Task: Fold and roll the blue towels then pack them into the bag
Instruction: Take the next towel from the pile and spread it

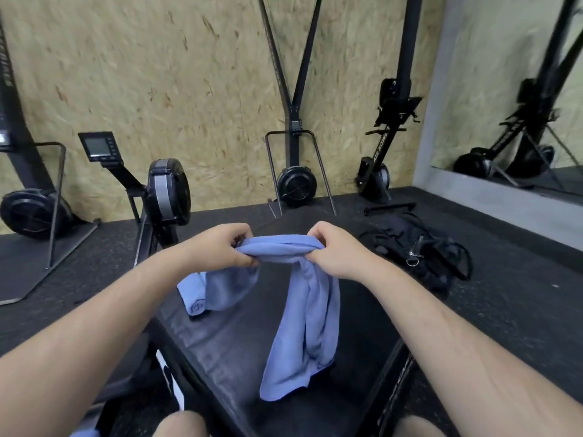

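A blue towel (303, 326) hangs above the black padded bench (227, 348). My left hand (217, 246) and my right hand (334, 250) each pinch its bunched top edge, about a hand's width apart. The towel's lower end touches the bench top. A second blue towel (217, 290) lies crumpled on the bench's far left part, partly behind my left forearm. The black bag (419, 250) lies on the floor to the right of the bench, its straps spread out.
Black rowing machines (167, 190) and ski trainers (295, 181) stand along the chipboard wall behind the bench. A mirror (520, 89) covers the right wall. Dark rubber floor surrounds the bench. My knees show at the bottom edge.
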